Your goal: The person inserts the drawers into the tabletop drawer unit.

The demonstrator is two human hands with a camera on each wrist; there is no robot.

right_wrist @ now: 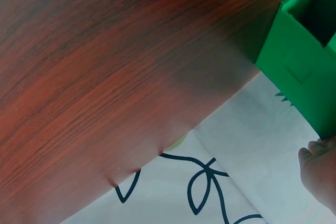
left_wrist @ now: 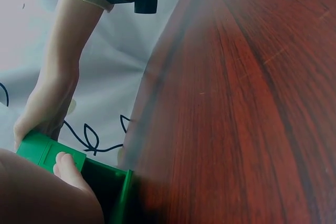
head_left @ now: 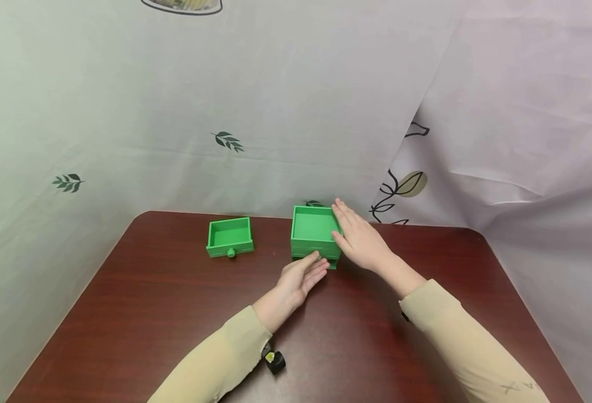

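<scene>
A small green drawer cabinet (head_left: 317, 224) with a recessed top stands near the table's back edge. My right hand (head_left: 362, 238) lies along its right side, fingers nearly straight, the thumb tip at the top rim. In the right wrist view, fingertips (right_wrist: 315, 150) show right at the cabinet's edge, above a dark opening low in its body. My left hand (head_left: 296, 280) is at the cabinet's front, fingers extended. In the left wrist view its fingertip (left_wrist: 65, 163) touches the green front panel. A loose green drawer (head_left: 230, 238) with a round knob lies to the left.
The dark red wooden table (head_left: 149, 313) backs onto a pale cloth (head_left: 285, 112) printed with leaves. A black wrist device (head_left: 274, 359) hangs by the left sleeve.
</scene>
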